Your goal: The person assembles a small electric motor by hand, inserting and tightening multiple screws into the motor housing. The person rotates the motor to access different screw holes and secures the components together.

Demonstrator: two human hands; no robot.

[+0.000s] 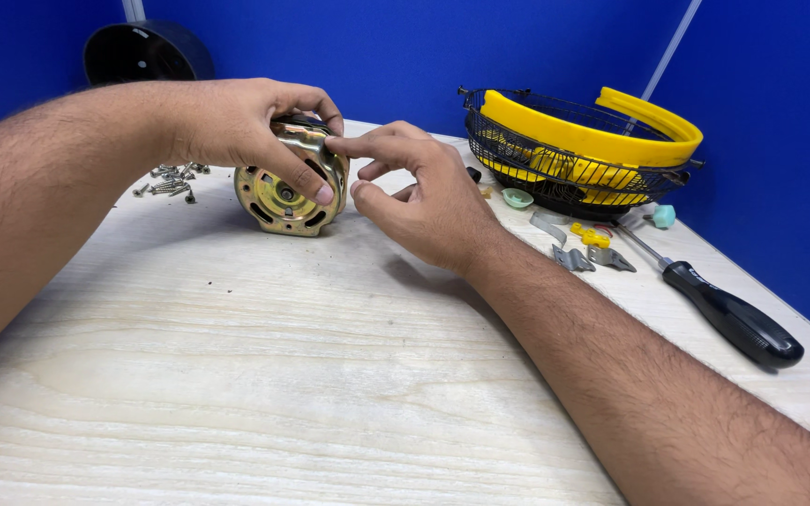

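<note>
A round brass-coloured metal motor housing (278,199) stands on its edge on the pale wooden table (264,375), its slotted face toward me. My left hand (236,122) grips it from above, thumb across the front face. My right hand (419,192) is beside it on the right, index finger stretched out and touching the housing's upper right rim, the other fingers curled and holding nothing.
Several loose screws (172,180) lie left of the housing. A black wire fan guard with yellow rings (578,150) sits at the back right, with small clips (585,251), teal caps (517,198) and a black-handled screwdriver (728,319) near it. A black round part (142,52) stands at the back left; blue walls surround.
</note>
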